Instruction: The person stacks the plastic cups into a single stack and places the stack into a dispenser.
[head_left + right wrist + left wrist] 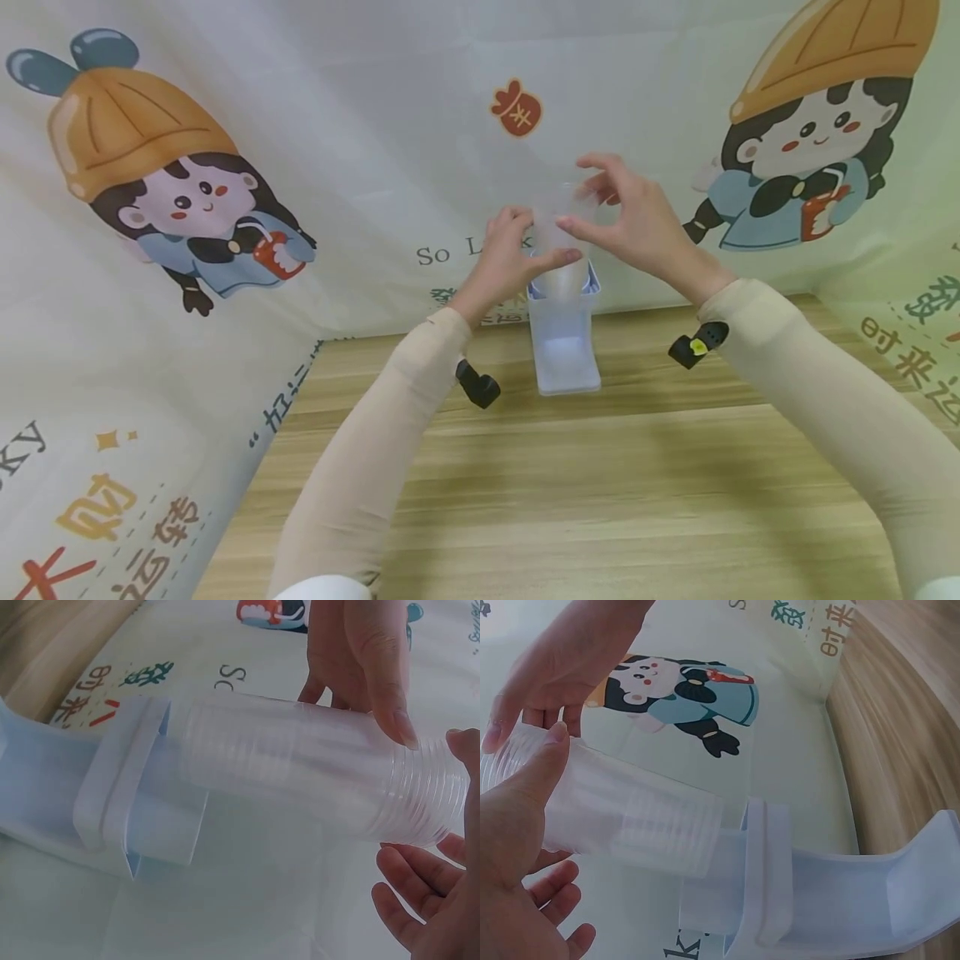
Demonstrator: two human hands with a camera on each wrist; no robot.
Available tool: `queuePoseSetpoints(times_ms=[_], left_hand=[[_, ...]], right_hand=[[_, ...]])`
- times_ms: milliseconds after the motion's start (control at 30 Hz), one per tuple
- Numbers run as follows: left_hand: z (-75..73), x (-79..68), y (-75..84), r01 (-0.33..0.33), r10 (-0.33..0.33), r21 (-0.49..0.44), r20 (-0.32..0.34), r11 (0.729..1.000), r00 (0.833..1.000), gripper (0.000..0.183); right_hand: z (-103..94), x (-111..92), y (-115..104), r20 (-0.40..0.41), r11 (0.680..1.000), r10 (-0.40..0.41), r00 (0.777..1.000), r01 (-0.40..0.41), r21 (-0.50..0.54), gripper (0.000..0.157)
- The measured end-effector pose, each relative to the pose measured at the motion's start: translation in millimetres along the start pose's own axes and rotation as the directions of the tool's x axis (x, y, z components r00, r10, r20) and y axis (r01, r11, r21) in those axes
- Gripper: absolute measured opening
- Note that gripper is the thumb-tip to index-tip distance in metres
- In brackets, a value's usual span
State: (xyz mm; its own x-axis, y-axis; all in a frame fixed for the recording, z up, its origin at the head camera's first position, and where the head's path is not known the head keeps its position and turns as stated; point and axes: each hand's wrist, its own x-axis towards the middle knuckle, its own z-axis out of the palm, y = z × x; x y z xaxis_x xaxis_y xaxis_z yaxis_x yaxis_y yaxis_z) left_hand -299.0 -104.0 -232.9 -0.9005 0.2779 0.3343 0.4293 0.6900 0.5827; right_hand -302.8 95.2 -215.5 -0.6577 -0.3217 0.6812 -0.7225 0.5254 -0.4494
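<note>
A stack of clear plastic cups [637, 802] is held over a white cup dispenser [564, 342], tilted a little to its tube. My left hand [510, 250] grips the stack from the left, thumb across the near side. My right hand [637, 221] has its thumb and fingers around the ribbed rims at the upper end, as the right wrist view also shows; its other fingers [405, 900] are spread. The stack's lower end overlaps the dispenser's tube [165, 817]; I cannot tell whether it is inside.
The dispenser stands at the back of the wooden table [570, 492], close to a printed cloth backdrop [390, 142]. Cloth also hangs at the left and right. A small black camera [477, 385] is strapped to the left wrist, another [697, 346] to the right.
</note>
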Motion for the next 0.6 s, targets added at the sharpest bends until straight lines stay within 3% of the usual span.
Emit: queuePoseSetpoints(times_ms=[367, 600], left_hand=[[-6.9, 21.3, 4.4, 0.011, -0.013, -0.073, -0.018, 0.997, 1.0, 0.071], [-9.4, 31.8, 2.3, -0.018, 0.011, -0.106, -0.063, 0.994, 0.998, 0.066]], right_hand=[[-7.4, 21.2, -0.1, -0.048, 0.999, 0.027, 0.998, -0.026, 0.023, 0.065], [-8.1, 32.0, -3.0, -0.044, 0.998, 0.06, 0.997, -0.06, 0.007, 0.069]])
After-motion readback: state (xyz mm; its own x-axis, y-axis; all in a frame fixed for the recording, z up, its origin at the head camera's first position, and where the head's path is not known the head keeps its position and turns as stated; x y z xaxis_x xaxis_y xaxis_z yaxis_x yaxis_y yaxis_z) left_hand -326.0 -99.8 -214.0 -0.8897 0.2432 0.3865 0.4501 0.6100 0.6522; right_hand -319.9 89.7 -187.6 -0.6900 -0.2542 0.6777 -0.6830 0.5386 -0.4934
